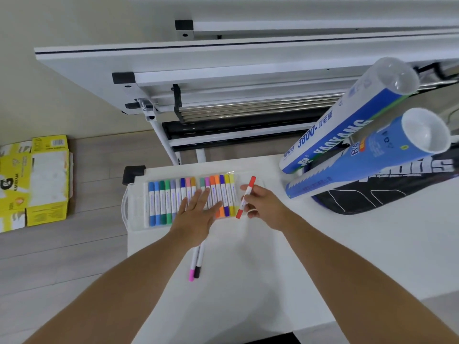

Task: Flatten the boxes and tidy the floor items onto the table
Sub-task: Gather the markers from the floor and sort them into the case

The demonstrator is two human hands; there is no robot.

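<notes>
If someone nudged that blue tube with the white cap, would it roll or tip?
It would probably roll: the blue tube is round and seems only propped on the black bag. It looks like thin card, so it is likely light and easily dented.

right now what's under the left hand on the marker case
The left hand lies flat over the clear plastic marker case, hiding the middle markers' lower ends. A pink-tipped pen and a black-tipped pen stick out below it, upper ends covered.
</notes>
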